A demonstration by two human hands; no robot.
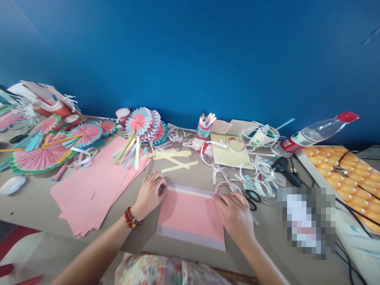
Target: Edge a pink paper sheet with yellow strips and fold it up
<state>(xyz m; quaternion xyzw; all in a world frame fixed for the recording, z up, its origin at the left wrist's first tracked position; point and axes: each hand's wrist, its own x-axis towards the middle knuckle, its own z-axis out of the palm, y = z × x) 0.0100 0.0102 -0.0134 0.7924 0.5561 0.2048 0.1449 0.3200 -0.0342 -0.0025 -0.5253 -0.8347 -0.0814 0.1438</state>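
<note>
A pink sheet of paper (190, 213) lies flat before me, with lavender bands along its near and far edges and a thin pale strip beside the far band. At its far left corner, my left hand (151, 194) has its fingers curled and closed on the edge; a dark patch under them cannot be made out. My right hand (236, 215) is closed at the far right corner, thumb and fingers pressed on the paper. Just beyond that hand are a white ring of tape (227, 189) and black-handled scissors (253, 196), partly hidden.
Pink sheets (92, 186) are stacked at left, near pleated paper fans (139, 122). Yellow strips (178, 160), a pen cup (204, 128) and tangled white strips (263, 178) lie beyond. At right are a glue gun (286, 172), a tilted bottle (314, 134) and a blurred-out patch.
</note>
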